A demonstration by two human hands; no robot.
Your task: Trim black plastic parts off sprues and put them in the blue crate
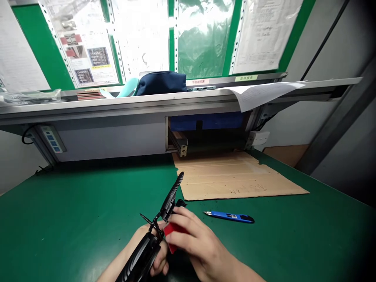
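Observation:
A black plastic part (pixel 139 256) with two long, ribbed, glossy sections joined at a thin middle slants up across the front of the bench. My left hand (pixel 161 256) is closed around its middle from beneath, partly hidden by the part. Between the fingers of my right hand (pixel 202 239) is a small red block (pixel 173 247), held right against the middle of the black part. Whether the block touches the part I cannot tell. To the right of my right hand lies a blue utility knife (pixel 229 216), its tip pointing left.
A flat cardboard sheet (pixel 235 184) lies on the green bench top (pixel 88 203) behind the knife. Above the bench runs a shelf (pixel 117 104) with a dark blue pouch (pixel 161 83) and a drooping paper sheet (pixel 261 96). A power strip (pixel 53 139) is at the left.

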